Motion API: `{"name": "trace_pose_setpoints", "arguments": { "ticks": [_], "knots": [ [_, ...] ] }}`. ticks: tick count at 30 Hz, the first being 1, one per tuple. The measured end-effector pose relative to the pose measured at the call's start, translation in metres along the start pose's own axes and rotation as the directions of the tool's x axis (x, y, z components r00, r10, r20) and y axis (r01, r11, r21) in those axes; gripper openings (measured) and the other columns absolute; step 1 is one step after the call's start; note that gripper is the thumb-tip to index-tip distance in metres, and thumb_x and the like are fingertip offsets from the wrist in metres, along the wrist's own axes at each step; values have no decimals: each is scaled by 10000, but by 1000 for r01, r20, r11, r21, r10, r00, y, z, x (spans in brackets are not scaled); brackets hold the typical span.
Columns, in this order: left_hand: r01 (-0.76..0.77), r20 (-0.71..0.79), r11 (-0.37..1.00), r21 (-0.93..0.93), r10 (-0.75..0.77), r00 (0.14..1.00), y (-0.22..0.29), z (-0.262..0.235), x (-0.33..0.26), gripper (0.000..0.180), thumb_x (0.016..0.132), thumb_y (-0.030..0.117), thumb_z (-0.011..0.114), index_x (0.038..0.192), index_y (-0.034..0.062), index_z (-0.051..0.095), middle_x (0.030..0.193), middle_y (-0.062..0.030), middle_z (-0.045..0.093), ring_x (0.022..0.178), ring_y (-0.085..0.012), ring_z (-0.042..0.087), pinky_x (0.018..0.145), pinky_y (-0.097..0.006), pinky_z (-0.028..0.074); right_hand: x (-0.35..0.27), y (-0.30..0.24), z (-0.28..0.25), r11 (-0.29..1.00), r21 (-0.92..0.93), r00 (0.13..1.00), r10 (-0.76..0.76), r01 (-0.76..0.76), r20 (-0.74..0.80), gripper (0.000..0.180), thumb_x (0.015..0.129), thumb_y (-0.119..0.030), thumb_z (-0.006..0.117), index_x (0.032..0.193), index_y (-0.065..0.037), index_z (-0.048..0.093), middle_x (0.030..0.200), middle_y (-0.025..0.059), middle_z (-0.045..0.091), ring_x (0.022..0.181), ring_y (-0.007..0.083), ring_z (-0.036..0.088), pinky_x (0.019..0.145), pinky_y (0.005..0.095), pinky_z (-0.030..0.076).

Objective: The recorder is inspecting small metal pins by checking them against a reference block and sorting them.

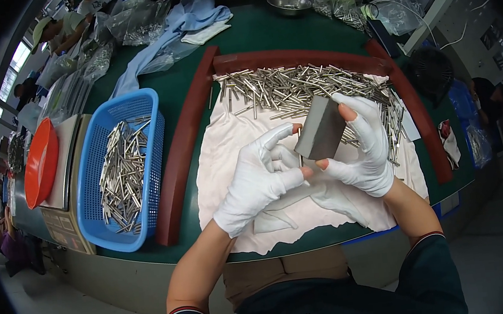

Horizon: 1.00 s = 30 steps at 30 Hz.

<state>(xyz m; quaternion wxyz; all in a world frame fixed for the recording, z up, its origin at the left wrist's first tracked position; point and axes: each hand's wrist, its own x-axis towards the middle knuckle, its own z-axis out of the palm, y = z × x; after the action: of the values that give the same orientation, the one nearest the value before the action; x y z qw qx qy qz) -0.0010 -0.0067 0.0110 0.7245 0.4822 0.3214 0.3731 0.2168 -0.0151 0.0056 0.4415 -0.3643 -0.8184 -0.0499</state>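
Note:
A slim metal pin (300, 143) stands upright between the thumb and forefinger of my left hand (256, 171), which wears a white glove with bare fingertips. My right hand (368, 143), gloved the same way, grips a grey rectangular block (323, 127) that looks like a sanding block, tilted with its near left edge close to the pin. Whether block and pin touch I cannot tell. Beyond both hands a heap of similar metal pins (284, 90) lies on a pale pink cloth (218, 154). Part of the heap is hidden behind the block and my right hand.
Dark red rails (185, 145) border the cloth at left, back and right. To the left are a blue plastic basket (87, 191) of pins, a scale (65, 229) and an orange-red bowl (41, 162). Far back are a metal bowl (289, 3), blue cloth (161, 38) and plastic bags (136, 24).

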Motion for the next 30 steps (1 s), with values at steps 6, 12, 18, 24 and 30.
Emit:
{"name": "trace_pose_setpoints", "arguments": {
  "ticks": [6,12,18,24,30],
  "knots": [
    [47,37,997,67,-49,998,-1,3,1,701,761,-25,758,1386,-66,443,1056,-83,672,798,-66,618,671,-214,527,2,-4,-2,998,64,999,2,-4,38,875,650,-257,839,1410,-85,443,1318,154,520,1088,319,525,915,428,446],
    [99,62,995,13,-100,993,-5,-2,2,723,768,3,774,1403,-49,432,936,-87,692,785,-102,667,682,-242,546,1,-4,-3,1000,-8,1000,-13,13,13,873,646,-268,840,1405,-88,450,1315,155,524,1080,317,525,908,434,445],
    [35,67,997,-64,-31,997,-5,-6,2,691,779,-1,765,1390,-49,445,891,-80,693,746,-117,668,686,-255,556,-5,3,-3,999,-48,1000,-16,16,6,855,669,-306,835,1403,-88,454,1308,156,527,1085,322,522,905,433,441],
    [84,60,994,-65,-80,995,1,4,2,689,778,-8,762,1390,-46,449,932,-79,692,756,-106,656,701,-264,561,0,-2,-1,999,-38,1000,-21,22,9,846,673,-316,831,1397,-85,461,1305,155,525,1084,319,522,909,434,440],
    [101,81,994,-49,-97,992,-2,4,2,706,775,-9,760,1405,-29,441,1000,-74,683,824,-96,650,705,-265,561,3,-10,1,999,-45,1000,-29,29,-2,827,680,-304,829,1388,-79,466,1286,151,537,1064,322,525,904,437,441]
  ]
}}
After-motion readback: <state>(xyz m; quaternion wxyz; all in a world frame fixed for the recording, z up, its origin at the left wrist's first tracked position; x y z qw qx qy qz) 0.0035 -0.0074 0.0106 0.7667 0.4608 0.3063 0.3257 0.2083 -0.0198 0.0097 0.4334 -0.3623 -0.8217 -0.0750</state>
